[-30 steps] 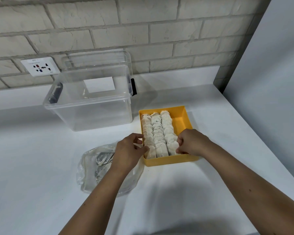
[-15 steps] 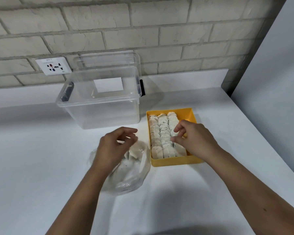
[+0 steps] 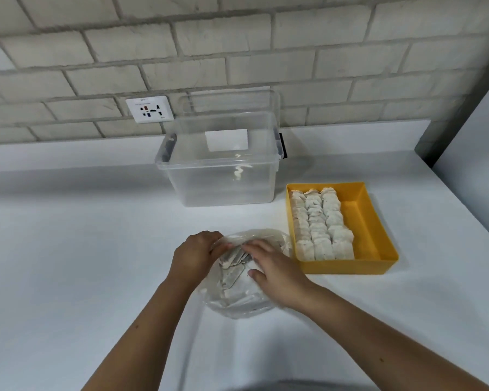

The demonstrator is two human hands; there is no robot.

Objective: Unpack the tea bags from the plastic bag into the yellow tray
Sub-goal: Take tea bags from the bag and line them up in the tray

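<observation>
A clear plastic bag (image 3: pixel 237 300) lies on the white counter, with several tea bags (image 3: pixel 233 261) showing through it. My left hand (image 3: pixel 194 256) grips the bag's open edge on its left side. My right hand (image 3: pixel 274 270) reaches into the bag's mouth, fingers among the tea bags; whether it grips one is hidden. To the right stands the yellow tray (image 3: pixel 376 235), holding three neat rows of white tea bags (image 3: pixel 318 224) along its left side, with its right strip bare.
A clear plastic storage box (image 3: pixel 218 176) stands behind the bag, its lid leaning on the brick wall. A wall socket (image 3: pixel 150 109) sits left of it. A grey panel (image 3: pixel 474 114) bounds the counter at the right.
My right hand left the yellow tray and moved left into the plastic bag. My left hand shifted from the tray's edge onto the bag's rim.
</observation>
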